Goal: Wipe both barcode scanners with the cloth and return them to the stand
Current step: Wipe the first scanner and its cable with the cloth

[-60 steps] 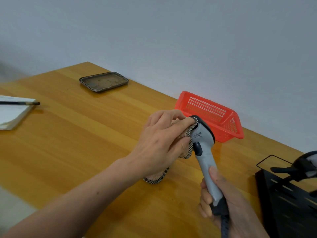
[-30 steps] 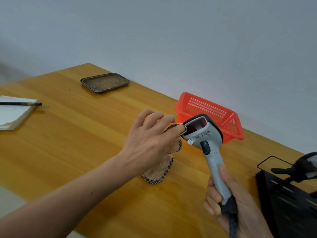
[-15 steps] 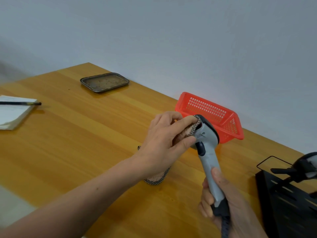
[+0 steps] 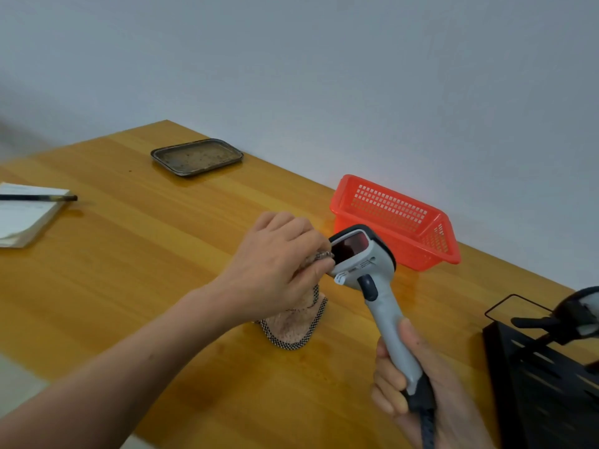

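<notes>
My right hand [image 4: 418, 380] grips the handle of a grey barcode scanner [image 4: 376, 286], held upright above the table with its dark red window facing left. My left hand [image 4: 278, 264] pinches a pinkish cloth [image 4: 295, 328] with a checkered border and touches it to the left edge of the scanner's window; the rest of the cloth hangs down to the table. A second scanner [image 4: 580, 315] rests on the black stand [image 4: 544, 384] at the right edge, partly cut off.
An orange plastic basket [image 4: 395, 218] stands behind the scanner near the wall. A metal tray [image 4: 197, 156] lies at the far left of the wooden table [image 4: 129, 254]. A notepad [image 4: 26, 212] with a pen [image 4: 39, 198] sits at the left edge.
My left hand with the cloth has slid left off the scanner's head, uncovering the window. The scanner's head has turned so that the window shows again.
</notes>
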